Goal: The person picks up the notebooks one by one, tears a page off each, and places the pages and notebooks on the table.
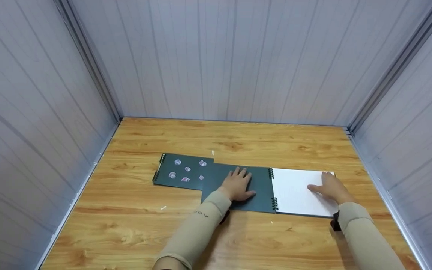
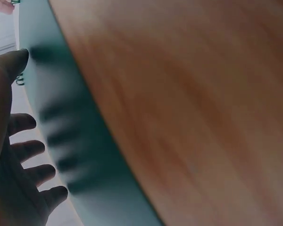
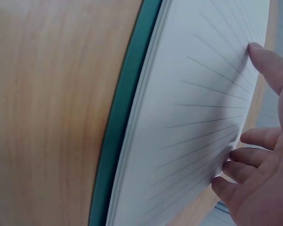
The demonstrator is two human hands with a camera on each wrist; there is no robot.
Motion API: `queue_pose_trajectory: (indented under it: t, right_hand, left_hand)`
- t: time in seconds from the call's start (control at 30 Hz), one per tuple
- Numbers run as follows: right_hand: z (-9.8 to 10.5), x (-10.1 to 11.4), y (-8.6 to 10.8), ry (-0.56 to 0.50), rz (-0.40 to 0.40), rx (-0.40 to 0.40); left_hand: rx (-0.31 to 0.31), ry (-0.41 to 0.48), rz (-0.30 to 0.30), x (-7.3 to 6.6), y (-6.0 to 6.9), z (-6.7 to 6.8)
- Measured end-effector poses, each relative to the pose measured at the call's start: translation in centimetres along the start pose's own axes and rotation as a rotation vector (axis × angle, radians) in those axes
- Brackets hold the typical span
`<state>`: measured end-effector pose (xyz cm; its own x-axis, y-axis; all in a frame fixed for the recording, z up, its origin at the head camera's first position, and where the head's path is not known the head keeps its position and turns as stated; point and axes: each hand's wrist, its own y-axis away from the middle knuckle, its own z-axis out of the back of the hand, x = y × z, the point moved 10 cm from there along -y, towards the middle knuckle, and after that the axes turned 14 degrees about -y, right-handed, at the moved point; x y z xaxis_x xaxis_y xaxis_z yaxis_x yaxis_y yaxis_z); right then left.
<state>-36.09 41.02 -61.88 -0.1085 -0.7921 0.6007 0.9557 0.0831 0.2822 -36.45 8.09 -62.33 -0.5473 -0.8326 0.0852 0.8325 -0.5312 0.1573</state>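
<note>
A ring-bound notebook lies open, its dark green cover (image 1: 261, 187) on the left and a white lined page (image 1: 294, 191) on the right. On the green cover the left hand (image 1: 236, 185) lies with spread fingers; the left wrist view shows those fingers (image 2: 30, 148) straight over the green cover (image 2: 94, 155). Toward the page's right edge rests the right hand (image 1: 330, 187), thumb on the paper. In the right wrist view the right hand (image 3: 262, 174) has its fingers extended at the edge of the lined page (image 3: 193, 113), holding nothing visible.
A second dark green notebook (image 1: 169, 170) with several flower-like stickers lies at the left, meeting the open cover's left side. Small white scraps (image 1: 163, 207) dot the wooden table (image 1: 133, 225). Pale panelled walls (image 1: 216, 60) stand at the back and both sides.
</note>
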Motion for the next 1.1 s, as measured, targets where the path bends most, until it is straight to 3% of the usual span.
queue_pose_trajectory:
  t: [0.33, 0.7, 0.93, 1.1]
  right_hand:
    - [0.0, -0.7, -0.5, -0.041, -0.086, 0.022]
    - [-0.3, -0.8, -0.4, -0.042, -0.111, 0.027]
    - [-0.2, -0.3, -0.5, -0.119, -0.14, -0.012]
    - [0.3, 0.8, -0.4, -0.167, -0.089, -0.074]
  left_hand:
    - [0.006, -0.026, 0.014, -0.1, 0.3, 0.7]
    - [0.018, -0.015, 0.002, -0.2, 0.5, 0.8]
    - [0.024, -0.012, 0.023, 0.0, 0.2, 0.7]
    - [0.029, -0.02, 0.028, 0.1, 0.1, 0.5]
